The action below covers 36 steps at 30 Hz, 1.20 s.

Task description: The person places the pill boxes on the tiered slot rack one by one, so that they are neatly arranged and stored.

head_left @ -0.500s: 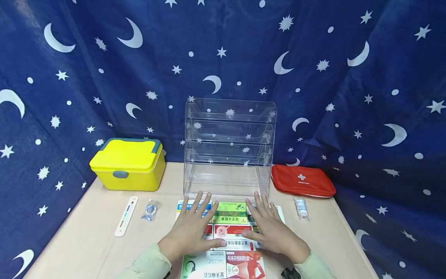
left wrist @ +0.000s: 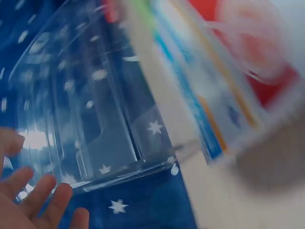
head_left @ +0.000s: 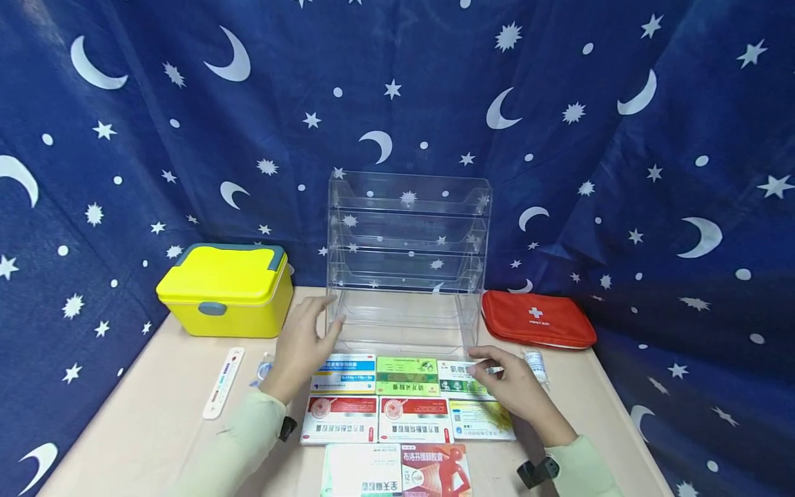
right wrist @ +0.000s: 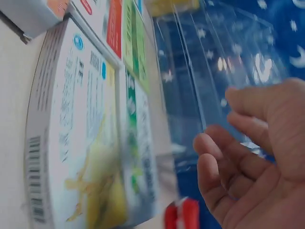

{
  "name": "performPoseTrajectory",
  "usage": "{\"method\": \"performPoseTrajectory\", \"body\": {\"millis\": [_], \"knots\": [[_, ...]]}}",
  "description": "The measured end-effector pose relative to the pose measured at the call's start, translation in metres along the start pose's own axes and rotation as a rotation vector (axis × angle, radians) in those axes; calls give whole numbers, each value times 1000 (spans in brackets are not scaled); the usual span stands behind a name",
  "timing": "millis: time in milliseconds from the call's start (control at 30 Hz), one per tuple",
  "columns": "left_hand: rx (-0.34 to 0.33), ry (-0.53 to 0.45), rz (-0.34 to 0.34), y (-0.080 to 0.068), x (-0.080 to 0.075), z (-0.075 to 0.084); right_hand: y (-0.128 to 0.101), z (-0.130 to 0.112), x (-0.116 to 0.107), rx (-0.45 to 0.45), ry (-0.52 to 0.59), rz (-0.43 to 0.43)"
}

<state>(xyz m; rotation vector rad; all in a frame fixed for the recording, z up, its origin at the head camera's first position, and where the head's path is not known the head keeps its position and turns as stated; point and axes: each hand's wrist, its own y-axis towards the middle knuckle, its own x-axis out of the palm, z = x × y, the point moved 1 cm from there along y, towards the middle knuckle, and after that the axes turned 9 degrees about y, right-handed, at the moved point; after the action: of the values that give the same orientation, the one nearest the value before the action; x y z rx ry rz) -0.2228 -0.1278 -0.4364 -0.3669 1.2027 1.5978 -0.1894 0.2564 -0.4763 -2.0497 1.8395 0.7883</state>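
Clearly, both hands stand close to the clear tiered rack point(head_left: 406, 281), one by each side of it. Its tiers run lengthwise from side to side, so its two ends face left and right, and it stands upright, ahead of the hands. The left hand point(head_left: 303, 348) is the nearer: seen from the head, its fingertips and thumb overlap the rack's left end, though whether they touch the plastic I cannot tell. The right hand point(head_left: 514, 386) is lower, near the rack's front right corner, overlapping the white-and-green box point(head_left: 458, 371) that lies in front of the rack.

The left fingers are loosely parted, with the thumb held away from them and nothing in the grasp. The right fingers are bent in a relaxed curve, the palm vacant; contact with the rack is not visible.

Medicine boxes point(head_left: 408, 375) lie flat in three rows in front of the rack. A yellow case point(head_left: 225, 286) stands to the rack's left, and a red pouch point(head_left: 537, 323) lies just beside its right end.
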Motion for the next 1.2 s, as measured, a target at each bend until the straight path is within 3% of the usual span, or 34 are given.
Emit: {"method": "performPoseTrajectory", "body": {"millis": [100,167,300,533,667,833,1033,1200], "knots": [[-180,-245,37,17,-2,-13,5,18,-3,145,66,72],[-259,-342,39,26,0,-20,6,28,-4,229,83,115],[-333,-344,9,36,8,-31,6,41,0,304,61,152],[-354,-320,-17,42,16,-34,6,44,2,258,-94,145],[-368,-310,-37,43,18,-34,3,49,-1,258,-195,98],[-375,-328,-62,46,20,-34,0,54,-4,296,-204,38],[-373,-353,-72,48,20,-36,-2,55,-8,212,-118,155],[-366,-353,-69,48,19,-38,-5,53,-9,146,-124,253]]}}
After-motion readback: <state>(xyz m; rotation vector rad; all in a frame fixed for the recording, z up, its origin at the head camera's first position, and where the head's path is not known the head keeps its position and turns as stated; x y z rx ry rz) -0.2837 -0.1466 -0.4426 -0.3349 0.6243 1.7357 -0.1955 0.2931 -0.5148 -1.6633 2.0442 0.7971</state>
